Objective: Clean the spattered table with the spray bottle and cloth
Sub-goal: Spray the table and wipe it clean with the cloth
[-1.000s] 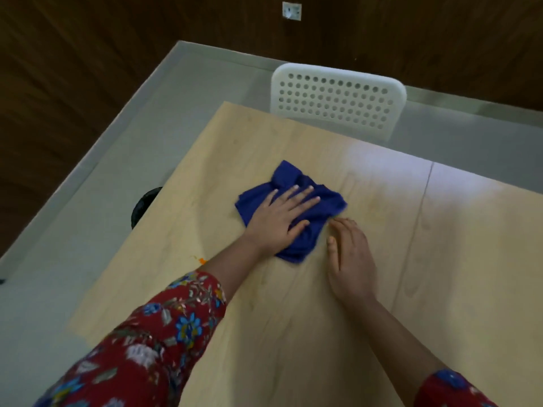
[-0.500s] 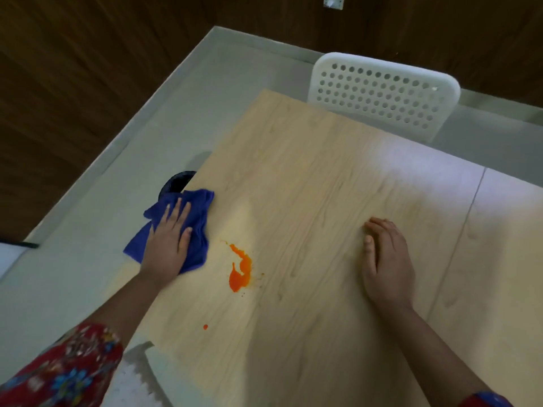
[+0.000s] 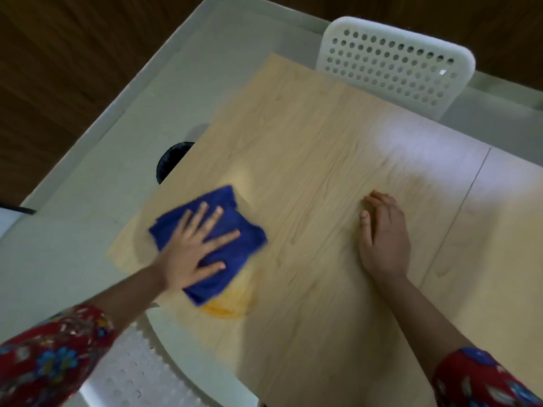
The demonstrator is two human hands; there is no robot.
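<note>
Okay, left hand (image 3: 192, 251) is pressing flat on the blue cloth (image 3: 246, 248), fingers straight and spread wide, thumb splayed out, nothing curling round the fabric. That cloth is lying crumpled on the light wooden table (image 3: 323, 136), near its left edge and close to the near-left corner (edges are motion-blurred, so the folds are hard to read). An orange smear (image 3: 227, 308) is showing on the wood right at the cloth's near corner, touching it or running under it, cannot tell which. A fainter yellowish streak is trailing up beside the cloth's right side.

Meanwhile right hand (image 3: 385, 239) is resting palm down on bare wood well apart from the cloth, fingers straight and held together, holding nothing. Both forearms are coming in from the bottom, each wearing a red floral sleeve (image 3: 50, 368).

A white perforated chair back (image 3: 393, 66) is standing at the table's far edge. Another white perforated seat (image 3: 132, 377) is sitting by the near-left corner. A dark round object (image 3: 173, 160) is peeking out from beneath the left edge, over the pale floor (image 3: 88, 201). A seam line (image 3: 458, 218) is running across the tabletop just right of the right hand.
</note>
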